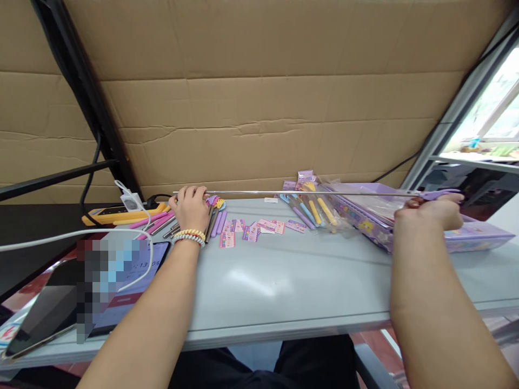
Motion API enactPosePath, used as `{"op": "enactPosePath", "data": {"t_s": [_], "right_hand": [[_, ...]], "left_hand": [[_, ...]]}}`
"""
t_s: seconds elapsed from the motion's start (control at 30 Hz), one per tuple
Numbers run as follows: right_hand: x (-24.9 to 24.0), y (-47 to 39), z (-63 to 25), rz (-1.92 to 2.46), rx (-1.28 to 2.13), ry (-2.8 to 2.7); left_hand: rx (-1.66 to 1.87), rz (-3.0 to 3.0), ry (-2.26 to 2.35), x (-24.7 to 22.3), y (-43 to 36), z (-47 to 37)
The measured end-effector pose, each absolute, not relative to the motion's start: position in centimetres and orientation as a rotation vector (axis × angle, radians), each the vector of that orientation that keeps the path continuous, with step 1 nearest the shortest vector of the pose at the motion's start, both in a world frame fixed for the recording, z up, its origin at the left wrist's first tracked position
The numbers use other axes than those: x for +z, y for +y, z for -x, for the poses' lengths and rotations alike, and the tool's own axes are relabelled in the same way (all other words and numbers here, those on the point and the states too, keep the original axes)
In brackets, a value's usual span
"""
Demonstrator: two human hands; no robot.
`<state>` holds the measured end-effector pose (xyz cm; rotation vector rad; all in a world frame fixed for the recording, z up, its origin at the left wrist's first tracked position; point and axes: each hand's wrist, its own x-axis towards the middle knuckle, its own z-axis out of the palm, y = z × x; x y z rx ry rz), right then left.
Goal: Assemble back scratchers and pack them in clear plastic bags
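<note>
A thin metal rod with a purple end, seemingly an extended telescopic back scratcher [308,193], spans the table from hand to hand. My right hand [432,213] is closed around its purple end, above the purple box. At the other end, my left hand [191,208] has its fingers curled over the rod, and a short piece shows beyond them; the grip itself is partly hidden. Just beside the left hand lie folded back scratchers with purple handles [219,223] and pink handles [156,222]. Small printed cards [252,232] are scattered between the hands.
Bagged back scratchers with yellow handles [314,212] lie by an open purple box [379,224]. At left are a yellow power strip [107,215], a white cable [151,254] and a tablet-like screen [141,286]. A cardboard wall [267,102] stands behind.
</note>
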<state>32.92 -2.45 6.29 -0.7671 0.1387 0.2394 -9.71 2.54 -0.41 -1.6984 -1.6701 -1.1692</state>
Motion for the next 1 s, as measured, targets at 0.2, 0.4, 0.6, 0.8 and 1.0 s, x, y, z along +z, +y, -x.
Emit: {"op": "enactPosePath", "data": {"t_s": [0.2,0.4,0.6,0.8,1.0], "right_hand": [[6.3,-2.9,-33.7,0.801,0.266,0.171],[6.4,-2.5,-32.4,0.813,0.229,0.064],[6.6,-1.6,-28.5,0.803,0.304,-0.238],[5.4,-0.2,-25.3,0.792,0.411,-0.556],[3.4,-0.8,-18.3,0.796,0.615,-1.179]], "left_hand": [[-1.209,1.739,-1.662,-0.4,2.7,9.7],[-1.209,1.872,-1.702,-0.2,3.1,9.8],[-1.056,2.186,-1.535,0.6,3.1,7.8],[-0.96,2.107,-1.534,1.3,2.1,6.7],[-0.949,2.099,-1.415,2.2,-0.8,1.4]]}}
